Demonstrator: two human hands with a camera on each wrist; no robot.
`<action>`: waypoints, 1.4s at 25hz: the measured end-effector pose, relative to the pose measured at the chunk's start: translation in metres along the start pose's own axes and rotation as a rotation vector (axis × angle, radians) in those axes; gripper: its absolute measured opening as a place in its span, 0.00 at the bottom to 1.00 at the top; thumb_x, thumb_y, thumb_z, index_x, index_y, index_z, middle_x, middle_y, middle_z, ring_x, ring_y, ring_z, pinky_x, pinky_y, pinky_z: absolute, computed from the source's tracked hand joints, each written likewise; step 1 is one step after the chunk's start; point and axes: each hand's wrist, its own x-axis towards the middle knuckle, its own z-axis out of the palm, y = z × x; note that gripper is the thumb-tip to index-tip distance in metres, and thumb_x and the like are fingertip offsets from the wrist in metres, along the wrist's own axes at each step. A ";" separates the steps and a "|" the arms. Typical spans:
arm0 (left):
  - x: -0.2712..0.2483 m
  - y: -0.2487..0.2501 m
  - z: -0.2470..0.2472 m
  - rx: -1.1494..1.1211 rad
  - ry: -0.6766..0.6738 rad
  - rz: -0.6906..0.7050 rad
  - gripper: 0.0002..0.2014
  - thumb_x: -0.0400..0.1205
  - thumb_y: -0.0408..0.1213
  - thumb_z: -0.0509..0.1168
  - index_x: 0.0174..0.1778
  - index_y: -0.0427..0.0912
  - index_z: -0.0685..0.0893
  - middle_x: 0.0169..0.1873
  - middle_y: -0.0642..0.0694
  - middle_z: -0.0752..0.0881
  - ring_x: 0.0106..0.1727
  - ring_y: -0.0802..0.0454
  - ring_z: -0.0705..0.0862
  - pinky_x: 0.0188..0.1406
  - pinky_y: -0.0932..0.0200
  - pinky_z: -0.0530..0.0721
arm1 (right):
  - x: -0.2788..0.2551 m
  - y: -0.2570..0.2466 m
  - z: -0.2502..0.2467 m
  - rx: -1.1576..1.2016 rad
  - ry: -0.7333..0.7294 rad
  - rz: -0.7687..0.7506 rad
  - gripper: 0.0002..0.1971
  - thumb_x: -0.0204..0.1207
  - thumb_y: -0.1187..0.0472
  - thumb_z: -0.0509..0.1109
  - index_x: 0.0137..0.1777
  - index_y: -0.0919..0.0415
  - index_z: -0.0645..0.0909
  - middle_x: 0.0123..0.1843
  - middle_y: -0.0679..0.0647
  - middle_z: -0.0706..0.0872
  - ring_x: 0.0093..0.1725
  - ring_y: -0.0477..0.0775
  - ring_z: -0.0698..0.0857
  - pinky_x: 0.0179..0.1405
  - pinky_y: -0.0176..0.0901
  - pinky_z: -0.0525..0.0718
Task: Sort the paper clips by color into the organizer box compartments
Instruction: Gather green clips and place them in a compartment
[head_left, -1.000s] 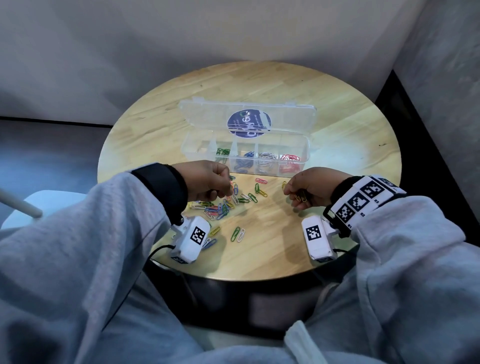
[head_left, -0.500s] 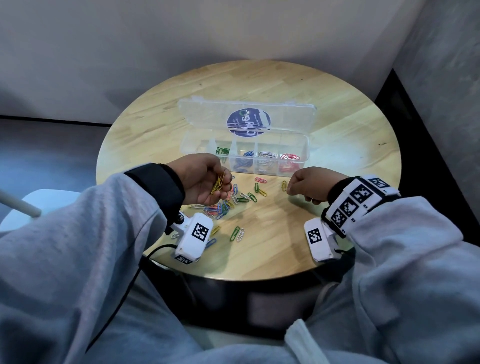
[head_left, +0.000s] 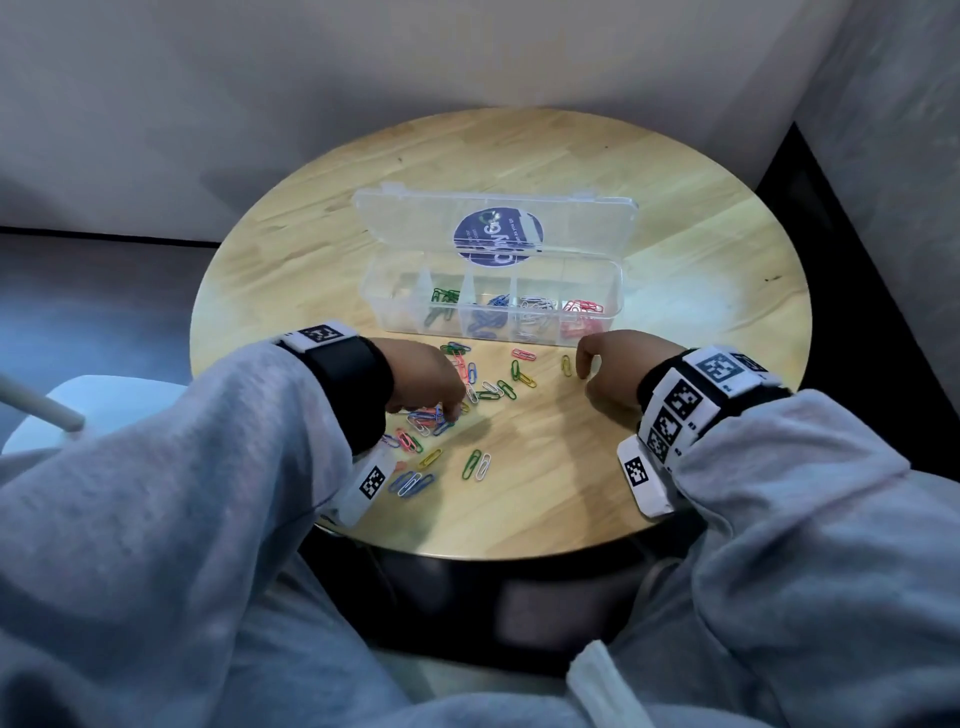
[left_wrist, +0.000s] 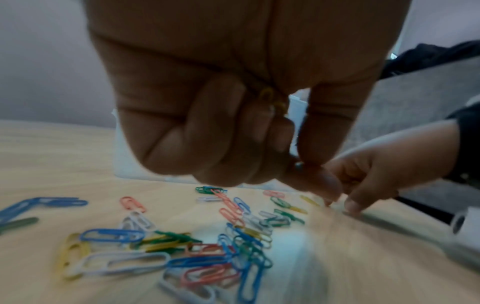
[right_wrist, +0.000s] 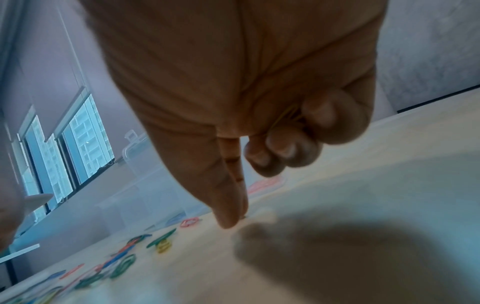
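Note:
A clear organizer box (head_left: 615, 291) stands open on the round table; it has green (head_left: 445, 296), blue (head_left: 496, 302), white (head_left: 537, 304) and red clips (head_left: 584, 306) in separate compartments. Loose mixed clips (head_left: 483, 387) lie in front of it. My left hand (head_left: 454, 410) reaches palm-down into the pile, with its curled fingers holding yellow clips (left_wrist: 270, 98) against the palm. My right hand (head_left: 583, 370) points thumb and forefinger (right_wrist: 228, 218) at the table beside a lone yellow clip (head_left: 566, 365). Its other fingers curl round thin yellow clips (right_wrist: 285, 117).
The box's lid (head_left: 493, 228) lies open behind it, bearing a blue round sticker. More clips (head_left: 415, 480) lie near the table's front edge by my left wrist. Bare wood (head_left: 675, 312) stretches right of the box. A white chair (head_left: 78, 405) stands at the left.
Half a second ago my left hand was palm-up showing yellow clips; it has since turned over and dropped onto the pile. My right hand has shifted forward toward the lone yellow clip.

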 end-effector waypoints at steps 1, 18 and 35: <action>0.001 -0.002 0.001 0.154 0.017 -0.006 0.07 0.75 0.39 0.65 0.32 0.44 0.79 0.25 0.47 0.71 0.26 0.49 0.66 0.25 0.63 0.62 | 0.001 0.000 0.000 0.007 0.003 -0.006 0.17 0.73 0.69 0.62 0.59 0.52 0.77 0.48 0.52 0.80 0.44 0.54 0.79 0.27 0.35 0.70; 0.013 -0.006 0.019 0.407 0.081 0.078 0.07 0.71 0.38 0.71 0.30 0.47 0.80 0.26 0.53 0.79 0.32 0.52 0.77 0.30 0.65 0.72 | 0.012 0.000 0.008 0.020 -0.001 -0.001 0.06 0.75 0.59 0.66 0.51 0.55 0.78 0.46 0.50 0.81 0.44 0.53 0.78 0.27 0.36 0.67; 0.004 -0.009 -0.021 -1.127 -0.086 0.120 0.12 0.81 0.32 0.53 0.31 0.44 0.72 0.20 0.50 0.76 0.17 0.59 0.71 0.11 0.72 0.64 | 0.014 -0.011 0.008 0.079 -0.159 -0.032 0.01 0.70 0.65 0.69 0.38 0.60 0.81 0.35 0.53 0.83 0.37 0.54 0.81 0.33 0.39 0.78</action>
